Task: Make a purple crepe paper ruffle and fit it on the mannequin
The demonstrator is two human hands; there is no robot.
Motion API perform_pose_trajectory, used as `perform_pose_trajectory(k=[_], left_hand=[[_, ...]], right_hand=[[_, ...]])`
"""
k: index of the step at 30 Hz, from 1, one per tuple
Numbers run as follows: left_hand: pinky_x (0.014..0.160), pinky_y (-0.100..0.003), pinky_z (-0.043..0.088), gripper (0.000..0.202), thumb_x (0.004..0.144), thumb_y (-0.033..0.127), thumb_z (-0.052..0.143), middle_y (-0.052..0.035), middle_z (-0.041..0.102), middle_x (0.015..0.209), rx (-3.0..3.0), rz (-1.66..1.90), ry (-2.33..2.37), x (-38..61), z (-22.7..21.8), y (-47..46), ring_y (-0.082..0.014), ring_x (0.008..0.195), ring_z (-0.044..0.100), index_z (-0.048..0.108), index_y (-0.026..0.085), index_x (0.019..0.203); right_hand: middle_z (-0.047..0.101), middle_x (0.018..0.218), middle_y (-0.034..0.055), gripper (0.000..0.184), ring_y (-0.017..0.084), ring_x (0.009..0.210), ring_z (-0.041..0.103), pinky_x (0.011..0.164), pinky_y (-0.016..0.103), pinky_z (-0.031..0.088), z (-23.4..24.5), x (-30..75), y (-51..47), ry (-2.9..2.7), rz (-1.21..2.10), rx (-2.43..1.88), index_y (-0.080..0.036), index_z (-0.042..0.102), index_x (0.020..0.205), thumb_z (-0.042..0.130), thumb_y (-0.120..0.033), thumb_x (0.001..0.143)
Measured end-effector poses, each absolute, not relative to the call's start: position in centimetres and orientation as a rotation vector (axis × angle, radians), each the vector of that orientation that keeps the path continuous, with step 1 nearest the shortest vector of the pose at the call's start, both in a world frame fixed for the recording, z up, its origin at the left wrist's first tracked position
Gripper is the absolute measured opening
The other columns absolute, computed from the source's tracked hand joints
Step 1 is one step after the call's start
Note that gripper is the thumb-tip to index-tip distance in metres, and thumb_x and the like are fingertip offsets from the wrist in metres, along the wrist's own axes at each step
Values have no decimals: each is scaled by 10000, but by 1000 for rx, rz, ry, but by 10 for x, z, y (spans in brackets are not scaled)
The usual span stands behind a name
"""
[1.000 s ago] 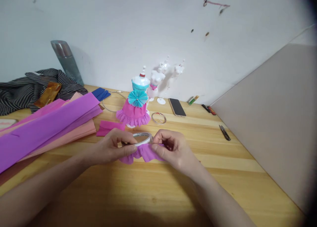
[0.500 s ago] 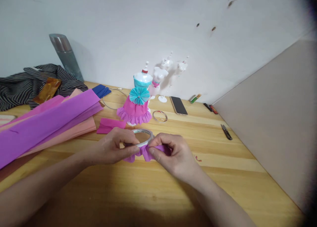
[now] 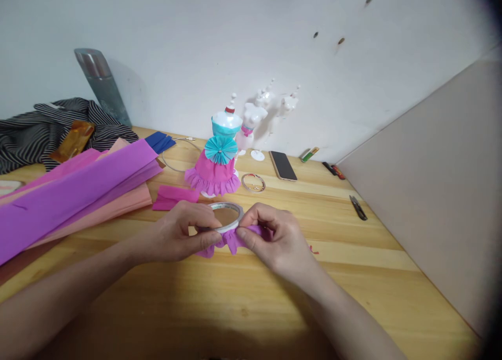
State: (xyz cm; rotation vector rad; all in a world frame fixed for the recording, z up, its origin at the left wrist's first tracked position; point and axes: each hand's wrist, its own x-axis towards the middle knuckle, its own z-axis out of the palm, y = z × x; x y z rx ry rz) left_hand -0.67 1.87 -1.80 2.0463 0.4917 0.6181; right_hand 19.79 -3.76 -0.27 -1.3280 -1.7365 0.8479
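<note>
Between my hands is a roll of tape (image 3: 240, 213), its ring facing up, with a gathered purple crepe paper strip (image 3: 231, 241) along its near edge. My left hand (image 3: 184, 232) pinches the roll and the paper at the left, thumb in front and fingers over the rim. At the right, my right hand (image 3: 272, 237) closes thumb and forefinger on the purple strip beside the roll, and the strip's loose end runs behind those fingers. Just beyond stands a small dress form (image 3: 226, 122) in a pink skirt with a purple ruffle and a turquoise paper rosette (image 3: 221, 149).
Purple and peach crepe paper sheets (image 3: 78, 192) lie at the left, near a striped cloth (image 3: 23, 135) and a bottle (image 3: 104, 88). A pink paper piece (image 3: 174, 197), a beaded ring (image 3: 253, 182), a phone (image 3: 283, 166) and a cutter (image 3: 358, 208) are on the wooden table (image 3: 243, 307).
My right hand has shifted slightly right along the purple strip, and the folds between my hands look a little different. My left hand keeps its pinch.
</note>
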Motion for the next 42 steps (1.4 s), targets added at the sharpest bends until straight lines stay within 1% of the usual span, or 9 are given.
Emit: perform_pose_trajectory(k=[5,11,17,20,24,28,35,42], left_hand=[[577,-213,385,310,953,289,518,-18,619,620,2056,616,490,-7,-19,19,-105,606,519,699,134,754],[569,-215,376,328,944,292,520,-19,609,619,2026,608,531,-7,-17,19,-104,604,515,641,123,690],[579,-224,371,324,939,248,527,-8,591,607,2082,686,498,-6,-19,18,-101,601,500,612,131,649],[590,-233,373,330,934,213,526,-4,570,585,2144,759,473,-5,-22,18,-103,596,496,595,132,621],[578,-234,365,336,932,201,531,0,552,573,2159,797,455,-3,-24,18,-99,581,488,584,130,608],[570,-236,368,331,933,207,534,-13,582,589,2162,766,475,-4,-21,16,-102,584,513,607,125,621],[579,-233,379,317,934,204,538,-11,596,595,2160,763,464,-5,-22,16,-105,593,527,618,129,637],[564,-231,364,343,940,210,519,-6,568,583,2194,777,455,-4,-20,17,-100,579,504,576,134,610]], right_hand=[[497,514,-34,148,84,453,376,435,218,290,-2,198,-37,-1735,851,-1343,-181,554,629,588,-220,768],[514,537,-28,165,82,462,378,432,209,286,-1,199,-38,-1730,844,-1290,-180,548,634,592,-211,790],[565,540,-11,137,82,458,412,430,203,314,0,197,-41,-1736,784,-1372,-159,602,646,613,-202,776],[544,513,-22,152,71,436,386,413,196,289,-1,194,-42,-1755,762,-1365,-156,602,617,586,-163,768],[546,502,-18,167,70,439,394,421,196,292,-2,192,-43,-1783,711,-1328,-145,619,603,566,-132,761],[575,509,-9,176,65,439,394,426,194,296,-1,191,-43,-1803,669,-1288,-139,628,596,570,-115,760],[586,516,-6,180,70,443,414,437,198,316,-1,192,-42,-1818,673,-1263,-144,633,606,581,-127,778],[583,535,-19,144,65,442,409,426,191,305,-1,199,-40,-1870,584,-1276,-150,625,652,590,-129,790]])
